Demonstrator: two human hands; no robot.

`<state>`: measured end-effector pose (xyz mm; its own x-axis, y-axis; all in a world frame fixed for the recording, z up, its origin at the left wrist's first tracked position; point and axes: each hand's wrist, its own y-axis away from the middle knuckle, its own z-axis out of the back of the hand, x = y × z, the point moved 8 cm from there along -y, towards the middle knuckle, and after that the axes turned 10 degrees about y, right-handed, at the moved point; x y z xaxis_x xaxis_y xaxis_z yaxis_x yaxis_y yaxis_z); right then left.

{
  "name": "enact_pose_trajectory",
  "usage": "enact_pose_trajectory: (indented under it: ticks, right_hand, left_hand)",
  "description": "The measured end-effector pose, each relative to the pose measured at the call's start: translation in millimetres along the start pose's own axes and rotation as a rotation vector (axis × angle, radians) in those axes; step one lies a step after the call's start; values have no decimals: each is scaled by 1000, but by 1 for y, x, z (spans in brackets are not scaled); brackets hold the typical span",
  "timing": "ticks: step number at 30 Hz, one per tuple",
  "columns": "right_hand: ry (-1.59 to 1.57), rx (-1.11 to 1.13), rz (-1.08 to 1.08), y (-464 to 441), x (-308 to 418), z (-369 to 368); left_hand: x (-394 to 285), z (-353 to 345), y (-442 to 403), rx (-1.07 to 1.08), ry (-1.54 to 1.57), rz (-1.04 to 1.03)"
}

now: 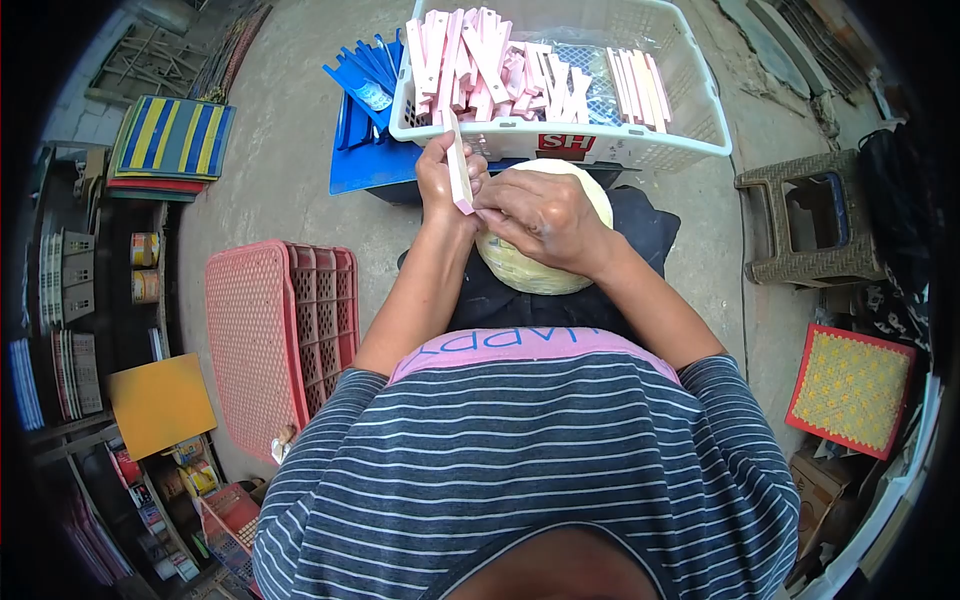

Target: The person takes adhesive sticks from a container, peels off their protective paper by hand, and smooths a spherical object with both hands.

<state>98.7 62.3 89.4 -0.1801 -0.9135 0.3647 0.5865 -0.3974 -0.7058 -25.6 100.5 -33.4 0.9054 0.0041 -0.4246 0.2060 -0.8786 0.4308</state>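
Note:
My left hand (pixel 438 182) is wrapped round a long pale pink bar (pixel 457 165), which points up toward the basket. At the bar's lower end, my right hand (pixel 545 215) has its fingers pinched together; what they hold, if anything, is too small to tell. Under my right hand a round pale yellow bundle (pixel 530 272) rests on my lap. Beyond my hands stands a white basket (pixel 660 145) with many pink bars (pixel 485 65) piled at its left and a row of similar bars (pixel 638 90) at its right.
Blue pieces (pixel 365 85) lie on a blue board (pixel 370 175) left of the basket. A red crate (pixel 250 330) stands at the left, near shelves (pixel 75 440). At the right are a brown stool (pixel 815 265) and a yellow-and-red woven seat (pixel 852 390).

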Motion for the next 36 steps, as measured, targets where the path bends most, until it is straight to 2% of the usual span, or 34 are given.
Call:
enact_pose_trajectory:
  ticks: [2,6,9,15,20,21,23,29,33,36]
  right_hand:
    - [32,-23,6,-1,3,2]
    - [27,-36,-10,-2,3,0]
    - [-45,3,-58,-3,-3,-4]
    - [-281,57,-287,1,-19,-12]
    - [-415,46,-343,5,-23,-14]
    - [-459,43,-351,6,-23,-15]
    - [-443,57,-325,5,-21,-14]
    - [-316,66,-254,2,-16,-10]
    - [-209,98,-232,1,-14,-10]
    - [-282,99,-281,2,-17,-12]
  left_hand:
    - [1,5,-6,80,66,53]
    - [1,5,-6,35,16,-11]
    - [4,1,-2,0,-11,-13]
    - [9,-3,2,-16,58,31]
    - [9,-2,-1,-32,75,49]
    - [9,-5,-1,43,103,88]
    - [6,-6,0,194,159,166]
    - [4,-1,-3,143,96,102]
    - [7,-2,0,32,24,41]
    - [10,-4,-2,38,64,43]
